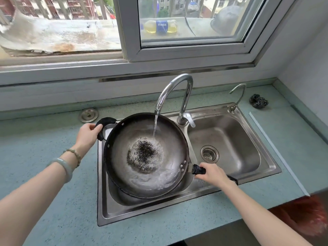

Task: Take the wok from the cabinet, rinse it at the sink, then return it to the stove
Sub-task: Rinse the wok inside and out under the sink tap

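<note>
- Head view: we held the wok [147, 155] over the left basin of the sink [262, 167], under the tap [174, 91], so the stream landed inside it and pooled around the dark centre.
- Our left hand [87, 133] kept its grip closed on the loop handle [104, 124], steadying the far rim.
- Our right hand [212, 174] kept its grip wrapped round the long handle [198, 170], probably to tilt and swirl.
- The scourer [258, 101] lay unused on the tabletop [53, 139], well apart.
- We judged rinsing midway; the stove was out of view.
</note>
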`<state>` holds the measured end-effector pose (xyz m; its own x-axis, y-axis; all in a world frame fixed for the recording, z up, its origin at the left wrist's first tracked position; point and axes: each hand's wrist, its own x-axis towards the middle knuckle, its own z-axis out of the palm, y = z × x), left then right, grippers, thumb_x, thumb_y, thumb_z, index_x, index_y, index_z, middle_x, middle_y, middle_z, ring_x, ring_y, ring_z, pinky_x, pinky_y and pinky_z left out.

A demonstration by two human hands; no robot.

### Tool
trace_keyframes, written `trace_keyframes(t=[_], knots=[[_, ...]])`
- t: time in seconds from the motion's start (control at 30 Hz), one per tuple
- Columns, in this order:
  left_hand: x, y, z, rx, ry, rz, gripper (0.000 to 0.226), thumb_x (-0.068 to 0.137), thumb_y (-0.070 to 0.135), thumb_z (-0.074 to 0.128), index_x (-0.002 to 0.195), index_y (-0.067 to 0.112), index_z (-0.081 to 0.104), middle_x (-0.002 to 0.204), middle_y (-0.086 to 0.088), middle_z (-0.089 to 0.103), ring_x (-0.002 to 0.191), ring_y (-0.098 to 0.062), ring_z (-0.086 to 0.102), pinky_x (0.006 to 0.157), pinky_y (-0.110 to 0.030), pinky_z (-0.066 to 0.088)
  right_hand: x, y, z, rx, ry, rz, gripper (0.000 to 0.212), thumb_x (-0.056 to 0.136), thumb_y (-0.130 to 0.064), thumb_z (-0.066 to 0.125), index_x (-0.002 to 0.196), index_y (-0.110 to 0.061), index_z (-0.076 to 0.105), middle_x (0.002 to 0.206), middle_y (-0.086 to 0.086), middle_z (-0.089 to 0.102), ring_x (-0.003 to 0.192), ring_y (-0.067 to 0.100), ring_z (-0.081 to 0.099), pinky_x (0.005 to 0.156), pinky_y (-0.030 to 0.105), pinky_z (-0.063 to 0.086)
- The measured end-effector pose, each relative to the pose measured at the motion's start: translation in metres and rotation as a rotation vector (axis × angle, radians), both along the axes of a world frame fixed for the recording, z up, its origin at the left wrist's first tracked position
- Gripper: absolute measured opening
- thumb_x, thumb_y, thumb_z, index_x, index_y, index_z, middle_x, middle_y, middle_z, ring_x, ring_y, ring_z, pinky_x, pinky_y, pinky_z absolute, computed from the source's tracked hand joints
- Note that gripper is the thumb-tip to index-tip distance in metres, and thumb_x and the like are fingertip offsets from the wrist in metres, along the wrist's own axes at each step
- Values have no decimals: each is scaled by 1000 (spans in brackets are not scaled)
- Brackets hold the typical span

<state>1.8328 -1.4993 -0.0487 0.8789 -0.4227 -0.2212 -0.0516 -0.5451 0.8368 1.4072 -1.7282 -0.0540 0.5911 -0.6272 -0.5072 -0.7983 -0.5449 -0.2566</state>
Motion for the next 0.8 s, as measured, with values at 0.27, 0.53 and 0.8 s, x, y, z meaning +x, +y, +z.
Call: trace_keyframes(t=[0.27, 0.53, 0.8], knots=[[2, 8, -8, 128, 99, 80, 37, 90, 25, 60, 57, 8, 60, 31, 6, 51, 57, -24, 56, 75, -39, 55, 15, -21, 34, 114, 32, 148, 40, 66, -57, 73, 64, -22, 53, 63, -7, 54, 73, 19, 55, 56, 32, 36], [1, 39, -51, 112, 282, 176, 35, 93, 19, 57, 63, 1, 54, 44, -10, 55, 52, -24, 57, 87, -50, 52, 36, -30, 69, -224, 108, 305, 38, 72, -61, 66, 80, -26, 56, 84, -1, 64, 89, 24, 60, 65, 30, 37], [-18, 20, -22, -6, 108, 111, 31, 94, 15, 51, 64, 7, 52, 53, -1, 60, 60, -22, 51, 61, -24, 54, 17, -24, 29, -298, 1, 154, 43, 76, -55, 66, 105, -23, 61, 106, -1, 69, 106, 25, 62, 78, 33, 47]])
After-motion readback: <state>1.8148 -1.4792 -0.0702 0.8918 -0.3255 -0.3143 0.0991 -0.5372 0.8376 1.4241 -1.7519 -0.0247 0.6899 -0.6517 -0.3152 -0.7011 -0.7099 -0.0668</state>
